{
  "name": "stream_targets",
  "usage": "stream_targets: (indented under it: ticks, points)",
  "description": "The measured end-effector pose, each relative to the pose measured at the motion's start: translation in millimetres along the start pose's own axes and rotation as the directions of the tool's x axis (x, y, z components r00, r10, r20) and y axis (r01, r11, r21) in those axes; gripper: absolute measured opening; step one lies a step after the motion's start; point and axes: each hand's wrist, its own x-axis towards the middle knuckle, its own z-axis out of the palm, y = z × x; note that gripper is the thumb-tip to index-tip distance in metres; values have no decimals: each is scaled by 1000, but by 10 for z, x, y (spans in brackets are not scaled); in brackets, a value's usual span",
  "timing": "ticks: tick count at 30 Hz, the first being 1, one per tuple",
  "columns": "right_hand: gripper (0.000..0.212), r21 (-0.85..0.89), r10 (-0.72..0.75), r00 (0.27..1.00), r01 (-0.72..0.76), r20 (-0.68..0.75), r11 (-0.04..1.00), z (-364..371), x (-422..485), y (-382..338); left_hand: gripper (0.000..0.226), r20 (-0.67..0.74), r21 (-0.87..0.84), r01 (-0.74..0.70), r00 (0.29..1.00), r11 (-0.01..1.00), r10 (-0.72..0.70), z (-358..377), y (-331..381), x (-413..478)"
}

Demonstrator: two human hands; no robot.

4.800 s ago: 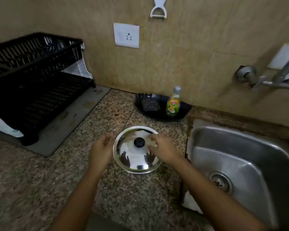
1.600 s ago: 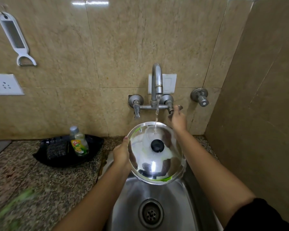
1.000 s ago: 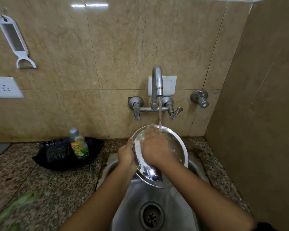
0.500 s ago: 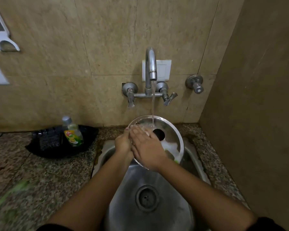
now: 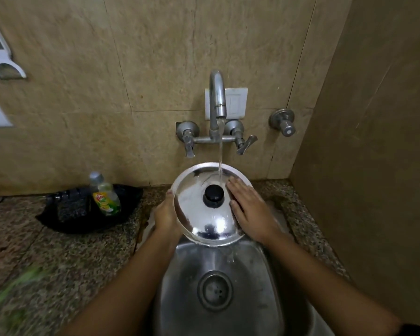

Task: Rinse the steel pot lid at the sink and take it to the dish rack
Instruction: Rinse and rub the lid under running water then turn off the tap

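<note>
The round steel pot lid (image 5: 199, 212) with a black knob (image 5: 213, 194) is held tilted over the steel sink (image 5: 252, 287), its top facing me. My left hand (image 5: 166, 217) grips its left rim. My right hand (image 5: 251, 209) lies flat, fingers spread, on the lid's right side. Water runs from the wall tap (image 5: 217, 103) onto the lid's upper part and drips off its lower edge into the sink. The dish rack is out of view.
A dish soap bottle (image 5: 104, 195) stands in a black tray (image 5: 66, 219) on the granite counter (image 5: 58, 258) left of the sink. A white peeler (image 5: 0, 57) hangs on the tiled wall. A side wall closes in on the right.
My right hand has slid from the lid's left-centre to its right side, uncovering the knob. The lid has turned so that more of its top faces me. Water keeps running.
</note>
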Motion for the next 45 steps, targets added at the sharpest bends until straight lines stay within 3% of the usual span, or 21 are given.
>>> stream_targets:
  ticks: [3,5,7,9,14,18,20,22,23,25,26,30,31,33,35,37,41,43,45]
  points:
    - [48,3,-159,987,159,-11,987,17,-333,-120,49,26,-106,59,998,993,-57,-3,34,16]
    - [52,-88,-346,933,355,101,931,89,-383,-313,50,53,-123,78,996,989,-72,12,2,-10]
    - [56,-164,-402,880,449,254,879,198,-212,-596,43,54,-63,21,998,998,-18,63,-64,-64]
    - [56,-241,-312,912,376,265,895,255,58,-813,38,83,-17,-18,996,1000,19,86,-142,-110]
    - [56,-417,10,966,102,257,903,146,479,-859,42,192,-38,65,980,997,-56,42,-146,-137]
    - [56,-513,362,903,-202,233,834,74,566,-732,27,95,29,-144,985,989,141,70,-203,-233]
    - [56,-445,478,852,-351,214,824,25,599,-713,32,76,55,-125,990,991,121,39,-258,-241]
    - [54,-440,359,912,-244,200,864,86,550,-802,36,77,40,-79,994,996,76,25,-268,-223]
    - [54,-441,209,954,-96,214,892,149,482,-870,36,90,23,-83,993,996,81,27,-267,-202]
    - [54,-382,-44,971,134,235,914,248,305,-956,32,129,-14,-128,983,992,129,46,-230,-185]
    - [54,-376,-54,971,141,232,916,256,274,-948,32,140,-24,-153,978,988,154,56,-207,-180]
    - [55,-459,217,968,-136,128,878,174,508,-862,32,180,24,-240,956,971,232,89,-211,-188]
    - [55,-460,191,974,-115,123,881,176,541,-876,31,172,26,-251,955,968,243,97,-213,-199]
    - [55,-381,-21,989,76,145,922,232,460,-909,30,156,8,-241,959,970,237,85,-175,-194]
    - [56,-246,-283,939,327,197,913,300,218,-832,30,132,-18,-215,967,976,215,44,-92,-155]
    - [58,-183,-405,875,458,265,870,284,-16,-652,31,87,7,-181,980,984,179,-13,3,-120]
    - [53,-155,-522,797,582,304,799,111,-262,-255,31,21,99,-163,987,982,162,-107,132,-113]
    - [54,-125,-564,805,588,183,799,8,-259,-147,30,40,115,-85,996,990,81,-150,169,-121]
    - [45,-49,-558,828,561,58,827,-56,-228,-110,34,126,133,80,987,988,-97,-222,188,-139]
